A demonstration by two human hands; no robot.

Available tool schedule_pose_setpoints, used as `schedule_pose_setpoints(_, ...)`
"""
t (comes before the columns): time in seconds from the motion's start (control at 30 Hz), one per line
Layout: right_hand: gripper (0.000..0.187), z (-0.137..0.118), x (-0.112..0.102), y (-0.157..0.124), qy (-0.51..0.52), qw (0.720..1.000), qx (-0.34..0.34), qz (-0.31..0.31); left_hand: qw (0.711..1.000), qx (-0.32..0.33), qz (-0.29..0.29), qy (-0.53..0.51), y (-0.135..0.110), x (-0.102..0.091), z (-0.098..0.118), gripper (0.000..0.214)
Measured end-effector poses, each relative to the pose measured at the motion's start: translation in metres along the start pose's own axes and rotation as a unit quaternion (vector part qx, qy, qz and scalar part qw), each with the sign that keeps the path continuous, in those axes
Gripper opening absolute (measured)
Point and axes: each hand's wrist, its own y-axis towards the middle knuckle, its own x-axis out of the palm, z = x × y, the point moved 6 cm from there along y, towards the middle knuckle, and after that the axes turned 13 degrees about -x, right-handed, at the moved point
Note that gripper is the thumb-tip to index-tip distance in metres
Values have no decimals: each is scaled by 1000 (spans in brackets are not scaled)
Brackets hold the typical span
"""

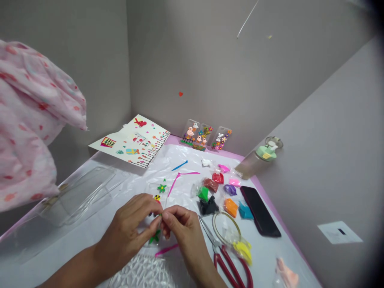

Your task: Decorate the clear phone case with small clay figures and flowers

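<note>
My left hand and my right hand meet over the near middle of the table, fingertips pinched together on a small green clay piece. Below the fingers lies a green leaf-shaped clay bit on a clear phone case. The case also carries a green clay flower and a yellow dotted clay ball. A pink modelling tool lies just under my right hand.
Small bags of coloured clay lie right of centre, beside a black phone, red-handled scissors and a gold ring. At the back are decorated phone cases, a drawing sheet, a bottle. Pink cloth hangs left.
</note>
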Motion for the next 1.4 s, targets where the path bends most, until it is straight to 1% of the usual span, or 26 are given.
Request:
schedule_pose_setpoints(0.13,53,-5,3,-1,-26,999,-10,-23,999,-32,2,5,0,1,-5,14)
schedule_pose_setpoints(0.23,51,-9,10,-6,-19,998,11,-61,998,-67,17,3,7,-11,-11,14)
schedule_pose_setpoints(0.3,50,-9,16,-11,-6,995,31,-97,992,-119,36,-7,14,-25,-18,12)
schedule_pose_setpoints(0.33,50,-8,18,-12,2,993,37,-108,984,-175,37,-28,18,-31,-25,12)
schedule_pose_setpoints(0.37,50,-7,19,-13,11,993,41,-110,972,-226,37,-50,20,-36,-32,15)
schedule_pose_setpoints(0.43,48,-4,15,-11,29,995,43,-85,952,-292,15,-94,22,-39,-42,24)
schedule_pose_setpoints(0.47,47,-2,12,-9,37,996,43,-67,945,-308,3,-114,23,-39,-45,26)
schedule_pose_setpoints(0.6,43,2,2,-1,51,998,34,-10,931,-326,-38,-163,21,-34,-56,25)
schedule_pose_setpoints(0.7,42,2,-1,0,42,999,33,1,926,-334,-64,-163,19,-31,-60,27)
schedule_pose_setpoints(0.77,42,2,-2,0,38,999,35,1,924,-335,-75,-170,20,-30,-58,28)
schedule_pose_setpoints(0.93,42,5,-3,-1,36,999,32,9,929,-320,-67,-174,23,-27,-46,26)
schedule_pose_setpoints(1.03,44,7,-3,-1,38,999,32,11,925,-328,-66,-182,24,-25,-42,29)
schedule_pose_setpoints(1.1,46,7,-2,0,38,999,32,9,923,-332,-69,-182,25,-24,-40,27)
schedule_pose_setpoints(1.27,47,6,-1,0,37,999,23,0,923,-336,-78,-172,26,-25,-37,22)
schedule_pose_setpoints(1.4,48,6,-1,1,36,999,24,-5,923,-338,-85,-164,25,-24,-38,26)
